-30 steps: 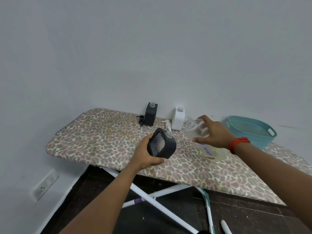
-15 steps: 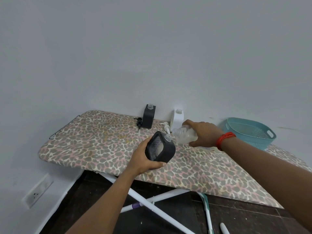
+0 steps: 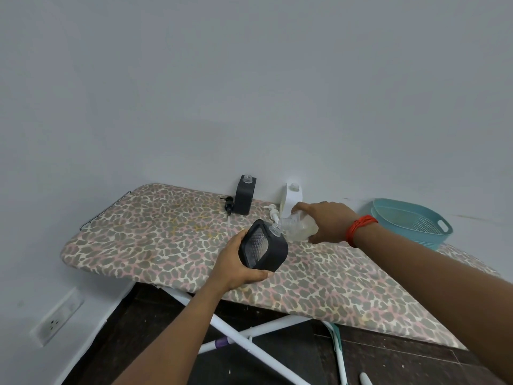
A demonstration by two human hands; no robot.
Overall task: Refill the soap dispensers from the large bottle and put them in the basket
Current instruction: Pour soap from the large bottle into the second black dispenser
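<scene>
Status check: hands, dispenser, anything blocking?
Left hand grips black dispenser, tilted. Right hand tips large bottle at its neck. Nothing blocking.

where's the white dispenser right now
In the head view the white dispenser stands upright at the back of the ironing board against the wall, right of the black dispenser and just behind the right hand.

Black soap dispenser point(image 3: 263, 245), uncapped, tilted, clear neck toward 1 o'clock and meeting the mouth of the large clear bottle point(image 3: 298, 227), which lies tipped nearly horizontal, mouth toward 9 o'clock, pale liquid inside. At 12 o'clock, a second black dispenser point(image 3: 244, 195) and a white dispenser point(image 3: 292, 196) stand upright, uncapped. Teal basket point(image 3: 410, 222) at 3 o'clock, tilted.
</scene>
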